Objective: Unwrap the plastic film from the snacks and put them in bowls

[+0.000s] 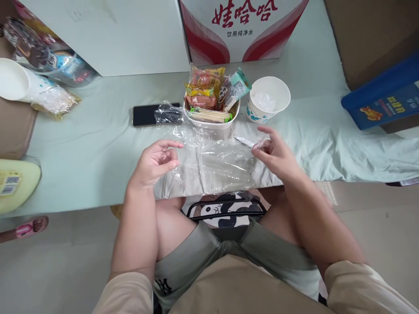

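Note:
A sheet of clear plastic film (212,163) lies crumpled over the front edge of the table. My left hand (157,163) hovers at the film's left side, thumb and fingers apart, holding nothing. On the other side, my right hand (273,152) grips a thin white, knife-like tool (244,141) whose grey tip points left; a wisp of film shows by those fingers. Beyond the film stands a white tub (209,124) filled with wrapped snacks (203,102). A paper cup (257,115) with clear plastic inside is just right of the tub.
A black phone (144,116) lies left of the tub, partly under film. A white carton (235,43) with red print stands behind. At left are stacked paper cups (32,85) and a pale green container (18,185); at right, a blue package (382,100).

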`<state>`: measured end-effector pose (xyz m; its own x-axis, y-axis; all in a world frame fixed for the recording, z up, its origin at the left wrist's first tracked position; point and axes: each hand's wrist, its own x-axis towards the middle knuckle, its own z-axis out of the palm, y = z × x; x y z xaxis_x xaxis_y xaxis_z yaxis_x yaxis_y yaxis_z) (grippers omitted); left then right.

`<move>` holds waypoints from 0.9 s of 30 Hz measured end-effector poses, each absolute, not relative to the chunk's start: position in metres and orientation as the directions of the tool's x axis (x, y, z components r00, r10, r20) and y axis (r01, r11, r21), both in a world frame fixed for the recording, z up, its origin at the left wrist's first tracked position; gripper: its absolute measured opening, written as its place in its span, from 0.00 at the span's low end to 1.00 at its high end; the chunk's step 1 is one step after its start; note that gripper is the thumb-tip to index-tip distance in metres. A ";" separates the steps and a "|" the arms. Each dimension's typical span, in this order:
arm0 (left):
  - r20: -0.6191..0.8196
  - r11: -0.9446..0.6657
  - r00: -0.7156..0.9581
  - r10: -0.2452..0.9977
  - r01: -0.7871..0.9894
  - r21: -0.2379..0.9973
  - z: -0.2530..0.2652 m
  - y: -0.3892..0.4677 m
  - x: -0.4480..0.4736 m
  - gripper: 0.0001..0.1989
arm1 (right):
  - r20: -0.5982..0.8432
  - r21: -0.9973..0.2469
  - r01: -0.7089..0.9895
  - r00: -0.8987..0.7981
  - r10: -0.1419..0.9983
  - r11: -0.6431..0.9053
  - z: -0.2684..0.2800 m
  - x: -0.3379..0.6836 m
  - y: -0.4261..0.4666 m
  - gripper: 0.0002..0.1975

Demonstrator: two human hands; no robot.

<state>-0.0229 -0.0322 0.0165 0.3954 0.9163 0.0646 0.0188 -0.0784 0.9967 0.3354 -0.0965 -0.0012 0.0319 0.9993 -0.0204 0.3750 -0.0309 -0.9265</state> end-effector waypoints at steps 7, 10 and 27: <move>0.182 -0.153 0.309 0.934 -0.114 0.982 0.007 -0.025 -0.025 0.22 | -0.074 -0.997 0.010 0.072 0.995 -0.075 0.006 0.332 -0.096 0.39; 0.195 -0.194 0.268 0.943 -0.031 0.981 0.004 -0.021 -0.027 0.22 | -0.036 -0.999 0.019 0.056 0.998 -0.037 0.010 0.323 -0.099 0.46; 0.145 -0.202 0.155 0.977 0.470 0.859 -0.002 -0.025 -0.020 0.15 | 0.304 -0.728 0.659 0.061 0.951 0.190 0.008 0.326 -0.098 0.08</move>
<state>-0.0203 -0.0250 -0.0020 0.1551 0.9772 0.1451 0.4700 -0.2022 0.8592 0.3265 -0.0978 0.0083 0.0612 0.9506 0.3043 0.6591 0.1904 -0.7275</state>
